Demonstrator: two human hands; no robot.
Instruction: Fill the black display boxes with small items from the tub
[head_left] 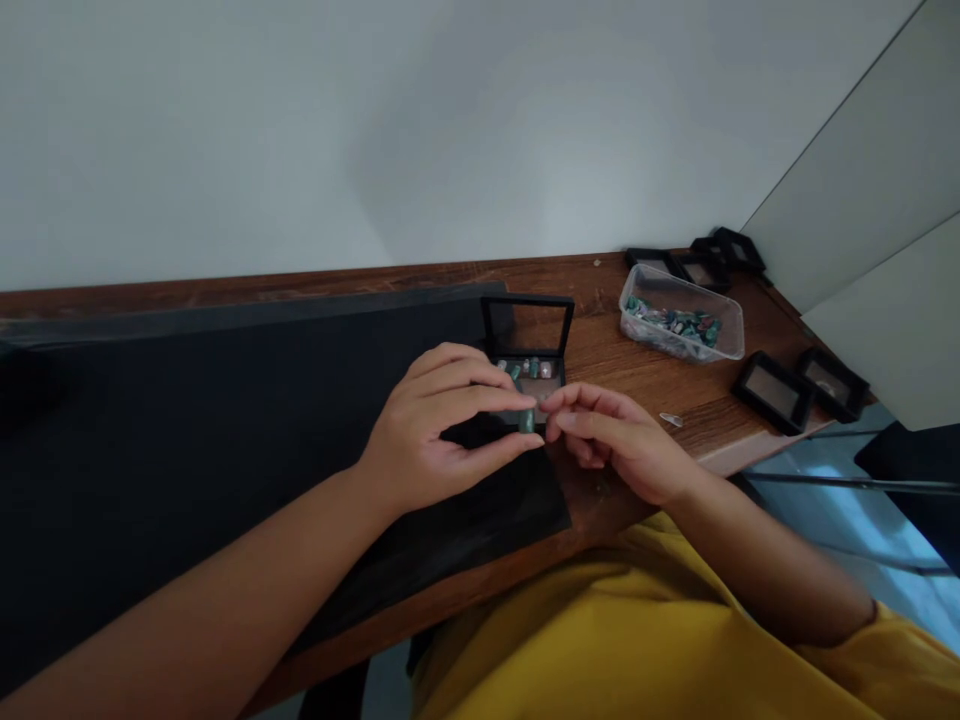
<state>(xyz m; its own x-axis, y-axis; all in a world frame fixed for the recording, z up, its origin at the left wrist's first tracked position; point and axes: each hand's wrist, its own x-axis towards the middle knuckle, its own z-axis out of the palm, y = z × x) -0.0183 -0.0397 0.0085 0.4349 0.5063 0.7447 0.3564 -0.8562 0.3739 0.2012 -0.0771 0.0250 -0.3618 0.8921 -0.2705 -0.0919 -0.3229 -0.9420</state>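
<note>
Between the thumb and index finger of my left hand (442,425) a small dark green polished stone (527,421) is pinched. My right hand (619,435) is just to the right of it, thumb pressed against the curled fingers; whatever it may hold is hidden. Behind both hands stands a black display case (566,330) with its framed lid raised. Several green and pale stones (534,368) lie in a row inside the case, and my hands cover its front part.
A clear plastic tub (733,342) of mixed stones stands on the wooden table (592,290) to the right. More black cases (772,392) lie around it. A small clear piece (671,420) rests near the table edge. A black mat (225,430) covers the left side.
</note>
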